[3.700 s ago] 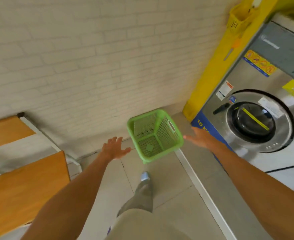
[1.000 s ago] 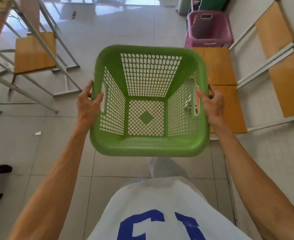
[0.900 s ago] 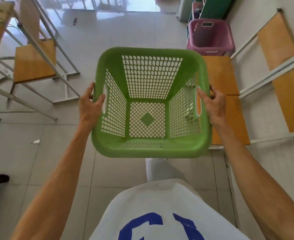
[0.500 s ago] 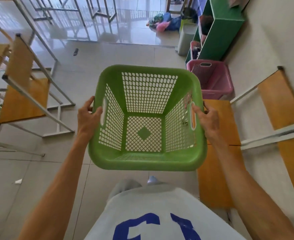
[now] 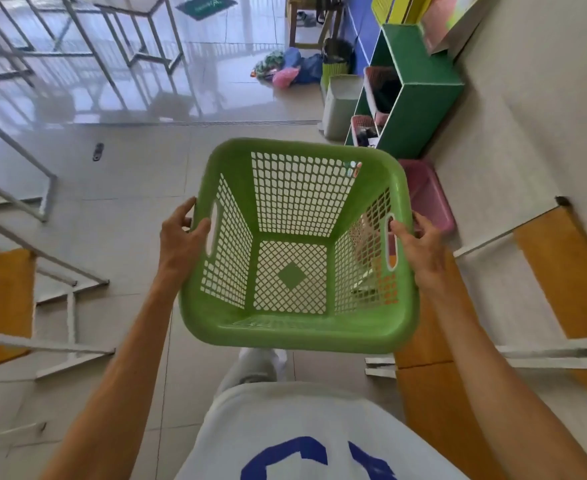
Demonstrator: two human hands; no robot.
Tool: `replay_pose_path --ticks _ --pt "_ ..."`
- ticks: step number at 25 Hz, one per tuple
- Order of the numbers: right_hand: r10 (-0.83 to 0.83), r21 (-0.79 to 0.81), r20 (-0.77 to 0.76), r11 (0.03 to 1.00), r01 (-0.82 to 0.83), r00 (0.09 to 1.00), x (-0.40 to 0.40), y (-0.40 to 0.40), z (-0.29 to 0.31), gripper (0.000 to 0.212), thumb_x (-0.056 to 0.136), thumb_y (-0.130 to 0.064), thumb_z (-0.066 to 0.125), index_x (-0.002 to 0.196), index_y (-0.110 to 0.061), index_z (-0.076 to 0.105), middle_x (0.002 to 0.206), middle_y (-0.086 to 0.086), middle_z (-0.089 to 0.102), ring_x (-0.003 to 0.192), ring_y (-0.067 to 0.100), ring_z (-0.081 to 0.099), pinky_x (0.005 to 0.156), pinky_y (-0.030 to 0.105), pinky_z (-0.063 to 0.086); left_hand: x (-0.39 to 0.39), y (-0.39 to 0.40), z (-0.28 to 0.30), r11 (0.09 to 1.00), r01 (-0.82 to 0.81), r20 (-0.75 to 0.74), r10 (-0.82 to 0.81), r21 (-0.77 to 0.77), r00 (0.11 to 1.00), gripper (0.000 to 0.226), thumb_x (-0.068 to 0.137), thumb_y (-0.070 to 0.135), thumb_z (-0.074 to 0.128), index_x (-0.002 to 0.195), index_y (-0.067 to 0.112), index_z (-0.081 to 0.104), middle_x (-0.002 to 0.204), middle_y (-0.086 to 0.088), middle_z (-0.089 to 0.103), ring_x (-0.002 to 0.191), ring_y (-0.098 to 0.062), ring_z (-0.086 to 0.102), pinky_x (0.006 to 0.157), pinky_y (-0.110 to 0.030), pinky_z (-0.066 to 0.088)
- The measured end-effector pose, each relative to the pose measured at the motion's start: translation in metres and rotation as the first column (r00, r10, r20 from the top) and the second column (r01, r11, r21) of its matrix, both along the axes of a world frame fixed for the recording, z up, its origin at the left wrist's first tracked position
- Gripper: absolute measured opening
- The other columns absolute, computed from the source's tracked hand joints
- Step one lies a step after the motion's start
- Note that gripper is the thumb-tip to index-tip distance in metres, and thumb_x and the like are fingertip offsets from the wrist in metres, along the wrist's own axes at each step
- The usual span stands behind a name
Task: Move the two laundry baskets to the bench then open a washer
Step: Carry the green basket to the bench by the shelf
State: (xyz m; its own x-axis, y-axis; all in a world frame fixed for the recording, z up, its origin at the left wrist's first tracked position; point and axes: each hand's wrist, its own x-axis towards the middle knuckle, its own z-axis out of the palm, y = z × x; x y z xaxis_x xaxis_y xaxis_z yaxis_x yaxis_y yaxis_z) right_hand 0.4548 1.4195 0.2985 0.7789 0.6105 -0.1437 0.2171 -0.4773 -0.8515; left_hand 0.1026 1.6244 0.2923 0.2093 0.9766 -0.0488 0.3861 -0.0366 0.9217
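Observation:
I hold an empty green laundry basket (image 5: 299,327) in the air in front of my chest. My left hand (image 5: 181,240) grips its left rim by the handle slot. My right hand (image 5: 418,247) grips the right rim by the other slot. A pink laundry basket (image 5: 430,199) sits on the wooden bench (image 5: 423,386) along the right wall, just beyond the green one and partly hidden by it. No washer is in view.
A green cubby shelf (image 5: 420,95) and a grey bin (image 5: 340,105) stand past the bench by the right wall. Metal-framed wooden seats (image 5: 1,296) and table frames (image 5: 77,46) line the left side. Tiled floor (image 5: 133,188) stretches ahead.
Since the earliest frame I have picked the green basket up off the floor and turned away from the washer. Over the last second I have walked along the bench towards the pink basket.

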Motion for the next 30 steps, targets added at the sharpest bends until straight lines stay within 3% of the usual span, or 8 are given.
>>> replay_pose_path --ticks 3,6,9,14,18,22,27,30 --pt "-0.108 0.033 -0.057 0.993 0.11 0.993 0.025 0.069 -0.001 0.046 0.088 -0.041 0.069 0.128 -0.019 0.064 0.104 0.004 0.073 0.088 0.024 0.073 0.074 0.037 0.062 0.044 0.099 0.007 0.995 0.084 -0.01 -0.085 -0.043 0.996 0.055 0.095 0.018 0.061 0.147 0.021 0.044 0.091 -0.007 0.063 0.067 -0.02 0.068 0.052 -0.028 0.06" --pt "-0.206 0.061 -0.087 0.975 0.212 0.975 0.046 0.121 0.003 0.047 0.087 -0.038 0.072 0.128 -0.018 0.063 0.099 0.0 0.072 0.077 0.011 0.071 0.054 0.017 0.057 0.088 0.177 0.014 0.984 0.174 -0.045 -0.176 -0.049 0.983 0.054 0.095 0.02 0.06 0.147 0.021 0.044 0.094 -0.011 0.063 0.071 -0.025 0.069 0.056 -0.032 0.061" --pt "-0.339 0.077 -0.089 0.935 0.345 0.937 0.069 0.144 -0.002 0.047 0.084 -0.044 0.072 0.125 -0.023 0.064 0.097 -0.008 0.071 0.07 0.007 0.072 0.052 0.018 0.056 0.148 0.238 0.017 0.96 0.274 -0.055 -0.277 -0.051 0.959 0.052 0.094 0.02 0.062 0.144 0.023 0.047 0.093 -0.011 0.065 0.073 -0.025 0.07 0.062 -0.038 0.062" --pt "-0.549 0.116 -0.131 0.818 0.563 0.825 0.12 0.151 -0.015 0.022 0.079 -0.048 0.074 0.097 -0.056 0.065 0.093 -0.013 0.07 0.06 -0.009 0.068 0.043 0.01 0.049 0.281 0.31 0.004 0.872 0.486 -0.097 -0.49 -0.062 0.866 0.054 0.091 0.021 0.065 0.142 0.027 0.05 0.089 -0.003 0.064 0.077 -0.026 0.071 0.068 -0.04 0.061" --pt "-0.759 0.096 -0.141 0.629 0.772 0.636 0.178 0.144 -0.024 0.047 0.081 -0.046 0.075 0.123 -0.03 0.066 0.095 -0.011 0.071 0.059 -0.004 0.069 0.043 0.013 0.048 0.434 0.345 -0.004 0.737 0.673 -0.15 -0.672 -0.052 0.725 0.053 0.09 0.022 0.066 0.14 0.03 0.052 0.084 0.002 0.064 0.064 -0.013 0.067 0.056 -0.032 0.06" --pt "-0.865 0.08 -0.158 0.469 0.879 0.476 0.235 0.145 -0.026 0.047 0.084 -0.038 0.075 0.126 -0.018 0.066 0.097 0.002 0.074 0.066 0.007 0.07 0.043 0.013 0.049 0.566 0.358 -0.004 0.574 0.819 -0.193 -0.803 0.003 0.563 0.047 0.09 0.025 0.066 0.136 0.029 0.056 0.087 -0.002 0.067 0.066 -0.014 0.065 0.047 -0.023 0.053" --pt "-0.927 0.034 -0.191 0.322 0.946 0.322 0.283 0.158 -0.021 0.037 0.087 -0.032 0.074 0.118 -0.013 0.07 0.092 0.0 0.075 0.061 0.002 0.071 0.047 0.016 0.052 0.7 0.368 -0.002 0.408 0.909 -0.197 -0.901 -0.087 0.386 0.049 0.088 0.032 0.065 0.135 0.03 0.054 0.094 -0.005 0.072 0.077 -0.025 0.072 0.062 -0.044 0.062" --pt "-0.947 -0.025 -0.169 0.282 0.959 0.274 0.3 0.164 -0.02 0.039 0.086 -0.035 0.074 0.118 -0.011 0.07 0.095 0.003 0.076 0.069 0.008 0.073 0.052 0.022 0.056 0.76 0.37 -0.007 0.346 0.931 -0.211 -0.924 -0.116 0.317 0.056 0.085 0.031 0.067 0.139 0.034 0.051 0.087 -0.002 0.071 0.068 -0.024 0.072 0.058 -0.041 0.062"
